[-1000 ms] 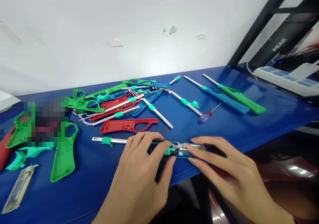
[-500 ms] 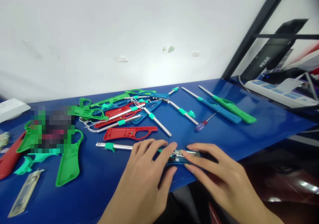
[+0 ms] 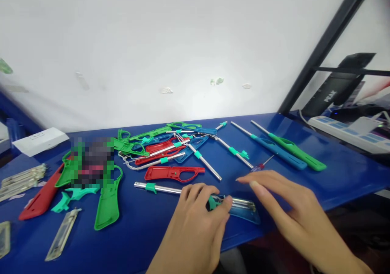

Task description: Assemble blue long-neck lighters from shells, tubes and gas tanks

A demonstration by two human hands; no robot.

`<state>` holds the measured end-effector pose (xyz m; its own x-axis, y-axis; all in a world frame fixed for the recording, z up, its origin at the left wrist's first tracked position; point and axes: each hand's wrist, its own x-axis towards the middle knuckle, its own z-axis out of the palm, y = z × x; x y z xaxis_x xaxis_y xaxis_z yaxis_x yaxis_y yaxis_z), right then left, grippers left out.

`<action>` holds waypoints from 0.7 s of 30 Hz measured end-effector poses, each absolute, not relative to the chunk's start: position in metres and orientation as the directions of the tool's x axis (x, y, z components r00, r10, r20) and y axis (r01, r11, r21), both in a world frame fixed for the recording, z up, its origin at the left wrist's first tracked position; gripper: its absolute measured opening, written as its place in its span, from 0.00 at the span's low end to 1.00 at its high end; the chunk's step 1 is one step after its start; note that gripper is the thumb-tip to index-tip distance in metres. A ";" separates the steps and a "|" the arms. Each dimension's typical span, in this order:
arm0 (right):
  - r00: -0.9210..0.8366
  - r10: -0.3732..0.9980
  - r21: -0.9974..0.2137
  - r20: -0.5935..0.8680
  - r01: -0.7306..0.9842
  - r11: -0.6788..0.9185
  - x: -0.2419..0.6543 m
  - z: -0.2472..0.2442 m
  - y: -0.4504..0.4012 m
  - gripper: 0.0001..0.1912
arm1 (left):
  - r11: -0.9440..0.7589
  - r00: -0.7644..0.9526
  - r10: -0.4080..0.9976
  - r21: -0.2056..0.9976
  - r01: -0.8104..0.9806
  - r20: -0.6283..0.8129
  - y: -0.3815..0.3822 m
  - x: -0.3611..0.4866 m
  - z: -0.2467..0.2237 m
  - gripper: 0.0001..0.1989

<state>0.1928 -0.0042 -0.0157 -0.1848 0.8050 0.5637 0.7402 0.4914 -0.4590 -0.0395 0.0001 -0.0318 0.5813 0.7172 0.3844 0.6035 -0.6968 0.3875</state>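
Note:
My left hand [image 3: 199, 221] is closed over a blue lighter half-shell [image 3: 245, 214] at the table's front edge, its thumb pressing on the parts inside. A metal tube [image 3: 166, 189] with a teal collar runs out of it to the left. In the shell lie a teal trigger [image 3: 214, 202] and a clear fuel tank [image 3: 243, 204] with metal on it. My right hand [image 3: 294, 209] is apart from the shell, open, with thumb and index finger stretched out close to a purple screwdriver [image 3: 258, 167]. Its other fingers are mostly hidden.
Blue [image 3: 283, 154] and green [image 3: 300, 154] long lighters lie at the right. Several loose shells and tubes with wires are heaped behind my hands, a red half-shell [image 3: 173, 173] nearest. Left are a green half-shell [image 3: 107, 209], teal triggers [image 3: 62, 202] and a clear fuel tank [image 3: 63, 234].
My right hand has come off the blue half-shell and opened beside the screwdriver. My left hand stays on the shell, its thumb now over the inner parts. The view has shifted somewhat.

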 end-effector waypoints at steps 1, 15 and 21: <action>-0.209 0.793 -0.432 0.573 0.745 0.509 0.190 -0.011 0.003 0.10 | -0.696 0.585 0.718 0.390 0.603 0.376 0.000 -0.039 -0.031 0.20; -0.718 0.646 -0.081 0.258 0.651 0.755 0.091 0.018 0.119 0.11 | -0.676 0.580 0.736 0.352 0.647 0.349 -0.001 -0.038 -0.037 0.15; -0.842 0.498 -0.059 0.207 0.497 0.866 0.033 0.030 0.108 0.13 | -0.695 0.594 0.718 0.335 0.636 0.362 -0.004 -0.040 -0.034 0.16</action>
